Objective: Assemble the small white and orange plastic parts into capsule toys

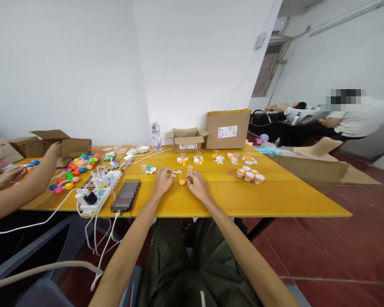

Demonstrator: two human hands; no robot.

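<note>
My left hand [163, 181] rests on the table with its fingers stretched forward, beside small white pieces [175, 173]. My right hand [197, 184] is lowered to the tabletop, fingers apart, close to a round orange lid [181, 182]. That lid lies between both hands, and neither seems to grip it. Just beyond my right fingers stands a small clear cup [190, 169], partly hidden by them. Past my hands, sets of clear cups, orange or white lids and white pieces [219, 159] are spread in a row. A teal ring with white parts [149, 169] sits left of my left hand.
Orange-and-white lidded jars [250, 175] cluster at right. A small open carton [187, 140], a large box [228, 130] and a bottle [156, 136] stand at the back. At left are a phone [126, 196], a power strip [99, 196], colourful balls [80, 164] and a co-worker's arms [35, 187].
</note>
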